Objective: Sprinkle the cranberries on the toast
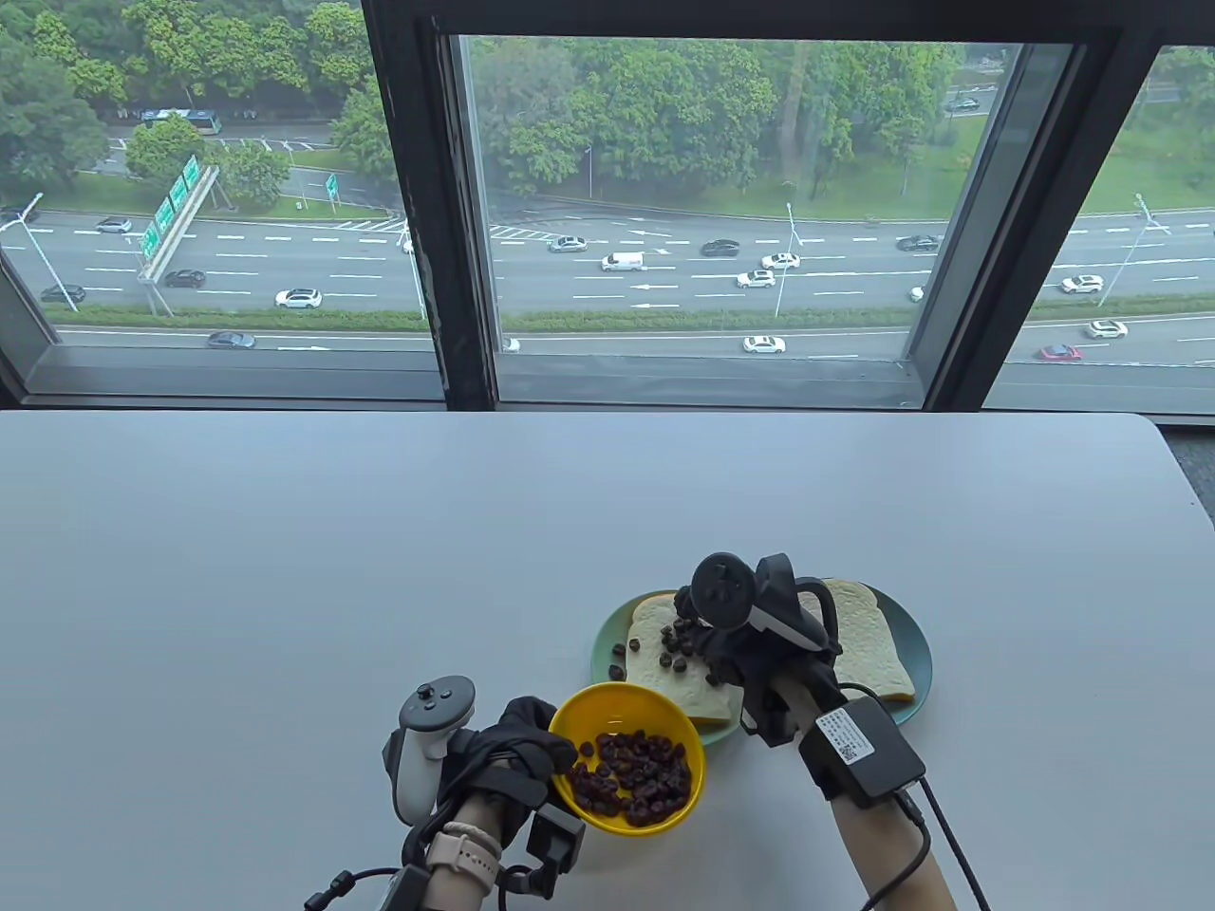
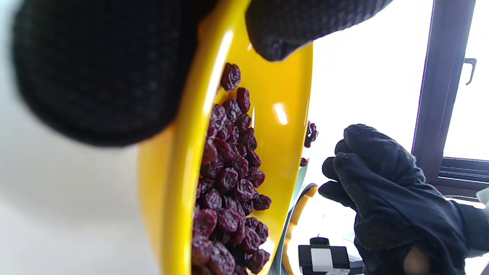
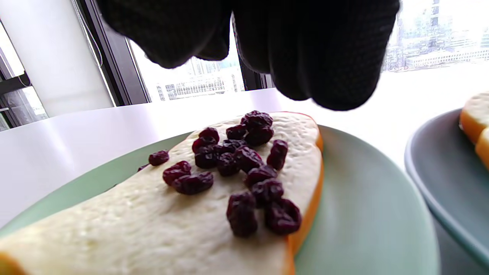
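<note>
A yellow bowl point(image 1: 617, 712) of dried cranberries point(image 1: 631, 773) stands at the near edge of a teal plate point(image 1: 607, 631). My left hand point(image 1: 555, 750) grips the bowl's left rim; in the left wrist view point(image 2: 214, 38) the thumb lies inside the rim of the bowl point(image 2: 290, 95). A slice of toast point(image 1: 655, 664) on the plate has cranberries point(image 1: 676, 650) scattered on it. My right hand point(image 1: 707, 655) hovers just above that slice, fingers bunched together. In the right wrist view its fingertips point(image 3: 336, 76) hang over the cranberries point(image 3: 244, 168) on the toast point(image 3: 153, 229). I cannot see anything between the fingers.
A second plain slice point(image 1: 869, 636) lies to the right, partly behind my right hand. A few cranberries point(image 1: 619, 650) lie on the plate left of the toast. A window wall runs along the table's far edge.
</note>
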`<state>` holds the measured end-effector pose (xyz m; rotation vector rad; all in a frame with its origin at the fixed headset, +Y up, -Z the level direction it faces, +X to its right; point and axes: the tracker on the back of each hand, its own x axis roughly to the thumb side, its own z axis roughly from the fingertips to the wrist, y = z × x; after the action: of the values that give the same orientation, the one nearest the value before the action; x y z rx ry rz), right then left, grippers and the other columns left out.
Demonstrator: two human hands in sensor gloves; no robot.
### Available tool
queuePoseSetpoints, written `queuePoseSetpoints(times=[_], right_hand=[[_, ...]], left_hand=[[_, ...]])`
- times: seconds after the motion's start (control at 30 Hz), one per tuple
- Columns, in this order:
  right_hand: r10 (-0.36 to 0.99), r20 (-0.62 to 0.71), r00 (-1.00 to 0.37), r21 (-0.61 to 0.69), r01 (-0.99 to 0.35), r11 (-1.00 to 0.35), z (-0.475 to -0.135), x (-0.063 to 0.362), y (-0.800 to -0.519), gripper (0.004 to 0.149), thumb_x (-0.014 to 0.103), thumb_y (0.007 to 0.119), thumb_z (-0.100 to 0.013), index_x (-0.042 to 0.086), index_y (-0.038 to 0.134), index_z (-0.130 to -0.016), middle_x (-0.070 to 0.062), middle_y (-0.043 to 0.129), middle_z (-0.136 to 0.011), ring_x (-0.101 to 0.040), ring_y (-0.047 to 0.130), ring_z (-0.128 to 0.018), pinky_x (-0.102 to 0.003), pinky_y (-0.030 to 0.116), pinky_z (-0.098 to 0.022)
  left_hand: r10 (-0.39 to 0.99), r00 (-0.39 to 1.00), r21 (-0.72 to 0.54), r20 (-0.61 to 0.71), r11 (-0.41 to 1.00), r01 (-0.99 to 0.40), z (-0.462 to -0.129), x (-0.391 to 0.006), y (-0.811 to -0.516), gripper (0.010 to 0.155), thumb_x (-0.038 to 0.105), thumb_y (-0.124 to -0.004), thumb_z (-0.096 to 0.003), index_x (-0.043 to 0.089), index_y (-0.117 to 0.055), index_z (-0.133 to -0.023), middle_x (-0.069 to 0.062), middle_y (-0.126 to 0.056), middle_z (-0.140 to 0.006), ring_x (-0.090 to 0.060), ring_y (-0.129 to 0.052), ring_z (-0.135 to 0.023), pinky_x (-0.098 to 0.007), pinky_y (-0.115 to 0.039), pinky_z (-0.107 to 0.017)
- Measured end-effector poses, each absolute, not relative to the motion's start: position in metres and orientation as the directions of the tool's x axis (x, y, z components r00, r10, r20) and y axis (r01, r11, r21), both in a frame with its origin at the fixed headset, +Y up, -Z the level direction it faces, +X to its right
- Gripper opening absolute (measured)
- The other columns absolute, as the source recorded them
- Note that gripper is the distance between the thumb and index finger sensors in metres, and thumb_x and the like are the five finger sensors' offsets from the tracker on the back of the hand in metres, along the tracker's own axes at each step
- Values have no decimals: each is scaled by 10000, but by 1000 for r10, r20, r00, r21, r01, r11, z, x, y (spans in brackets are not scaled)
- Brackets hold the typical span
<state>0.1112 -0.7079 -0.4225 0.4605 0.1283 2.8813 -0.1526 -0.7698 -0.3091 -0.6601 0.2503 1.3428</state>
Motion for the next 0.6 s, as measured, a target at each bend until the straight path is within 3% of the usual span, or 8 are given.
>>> queuePoseSetpoints(times=[0.23, 0.6], right_hand=[[369, 494, -788, 219, -298, -929, -370, 87, -685, 537, 387, 759, -368, 320, 629, -885, -76, 660, -917, -266, 873, -723, -309, 900, -460], [328, 617, -715, 387, -87, -918, -340, 48, -701, 823, 550, 743, -335, 314, 325, -1004, -197, 357, -1026, -440, 578, -906, -417, 712, -617]], left_hand=[[827, 209, -267, -522, 74, -961, -309, -152, -769, 563, 209, -785, -412, 182, -507, -900, -220, -669, -686, -389, -808, -367, -346, -984, -90], [860, 94, -191, -501, -4, -982, -305, -151, -767, 561, 206, -785, -413, 180, -500, -896, -215, -665, -686, -385, -810, -369, -342, -991, -94]])
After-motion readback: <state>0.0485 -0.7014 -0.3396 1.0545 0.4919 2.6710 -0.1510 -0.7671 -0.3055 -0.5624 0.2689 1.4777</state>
